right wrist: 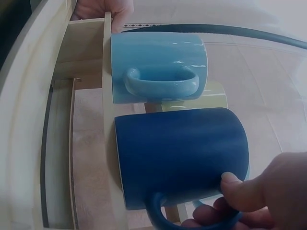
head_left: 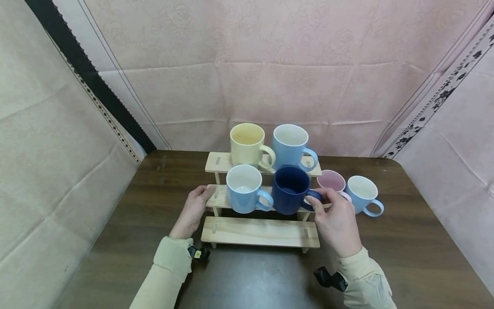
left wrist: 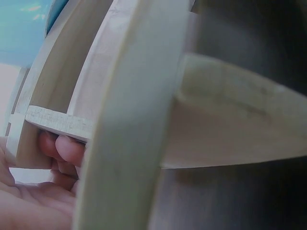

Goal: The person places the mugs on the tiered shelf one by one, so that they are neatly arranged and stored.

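A three-tier wooden rack [head_left: 260, 231] stands on the table, and my left hand [head_left: 193, 210] grips the left end of its middle shelf. In the left wrist view curled fingers [left wrist: 69, 149] show under the shelf's end. My right hand [head_left: 337, 219] pinches the handle of a dark blue mug [head_left: 290, 193], which stands upright at the right of the middle shelf. Left of it on that shelf is a light blue mug [head_left: 243, 191], handle to the right. On the top shelf stand a pale yellow mug [head_left: 247, 146] and another light blue mug [head_left: 289, 148].
Right of the rack, a pink mug [head_left: 331, 180] and a third light blue mug [head_left: 362, 195] stand on the brown table [head_left: 254, 279]. The bottom shelf bears no mug. Pale cloth [head_left: 278, 86] hangs behind and at both sides.
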`<state>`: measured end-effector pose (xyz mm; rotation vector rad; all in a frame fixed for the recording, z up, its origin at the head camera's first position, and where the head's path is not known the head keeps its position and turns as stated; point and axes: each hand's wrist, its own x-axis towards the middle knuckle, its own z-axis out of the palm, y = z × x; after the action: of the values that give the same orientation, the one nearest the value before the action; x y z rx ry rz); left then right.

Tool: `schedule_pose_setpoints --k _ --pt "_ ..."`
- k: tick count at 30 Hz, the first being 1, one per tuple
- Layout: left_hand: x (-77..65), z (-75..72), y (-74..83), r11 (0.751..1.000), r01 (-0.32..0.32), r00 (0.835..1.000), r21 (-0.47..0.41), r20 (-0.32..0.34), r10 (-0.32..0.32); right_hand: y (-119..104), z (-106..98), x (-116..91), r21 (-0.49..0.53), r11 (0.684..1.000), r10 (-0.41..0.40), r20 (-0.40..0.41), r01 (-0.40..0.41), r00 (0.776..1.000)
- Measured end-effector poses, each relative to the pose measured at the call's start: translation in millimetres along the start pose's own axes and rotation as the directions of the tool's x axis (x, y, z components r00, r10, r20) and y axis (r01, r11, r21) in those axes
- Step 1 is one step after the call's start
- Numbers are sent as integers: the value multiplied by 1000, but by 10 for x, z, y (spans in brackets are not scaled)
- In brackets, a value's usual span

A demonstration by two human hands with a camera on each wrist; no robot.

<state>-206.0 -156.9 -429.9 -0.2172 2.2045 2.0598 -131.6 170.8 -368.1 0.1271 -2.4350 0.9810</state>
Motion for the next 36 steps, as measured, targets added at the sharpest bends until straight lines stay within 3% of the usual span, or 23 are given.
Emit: schedule_pose_setpoints --k 16,23,28,36 --pt "-15 8 44 1000 19 1000 8 5 -19 -21 -2 26 16 1000 25 78 -26 997" --pt "-3 18 37 1000 26 1000 5 10 -26 11 -106 -20 49 994 84 174 -94 981" --pt "2 19 26 999 35 999 4 2 -35 140 -263 -73 7 996 83 115 -85 990" --pt "4 2 9 1000 24 1000 5 -6 -24 558 -471 -129 -78 978 196 47 -192 979"
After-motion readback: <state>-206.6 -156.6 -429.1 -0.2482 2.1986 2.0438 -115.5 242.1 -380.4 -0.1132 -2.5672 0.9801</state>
